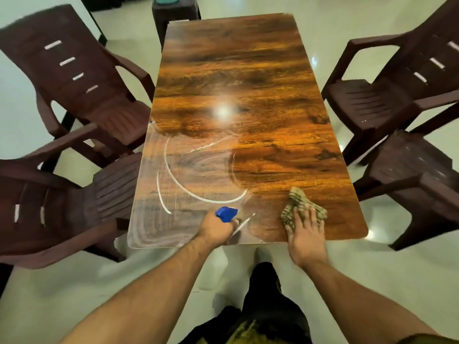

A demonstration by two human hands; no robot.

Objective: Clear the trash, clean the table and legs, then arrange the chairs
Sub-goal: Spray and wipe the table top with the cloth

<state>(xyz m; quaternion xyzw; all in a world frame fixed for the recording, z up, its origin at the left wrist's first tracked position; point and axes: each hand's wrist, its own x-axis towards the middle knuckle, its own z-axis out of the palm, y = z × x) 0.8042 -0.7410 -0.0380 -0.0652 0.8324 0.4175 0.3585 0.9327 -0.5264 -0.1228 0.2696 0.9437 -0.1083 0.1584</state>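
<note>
The wooden surface runs away from both hands. Everything well beyond the fingertips looks dry, so I judge the main risk is that cleaning stops at the near end and the far half is missed. The maroon plastic chairs stand close outside each hand, two per side, and stray spray could land on their seats. The wet film with white streaks lies ahead and to the outer side of the left hand. It may dry into marks if the cloth is slow to reach it. The striped cloth is bunched under the right hand and may smear rather than lift.

The left hand is curled tightly around the blue-headed spray bottle, nozzle pointing forward. The right hand lies flat, fingers straight and spread, pressing the cloth down.
</note>
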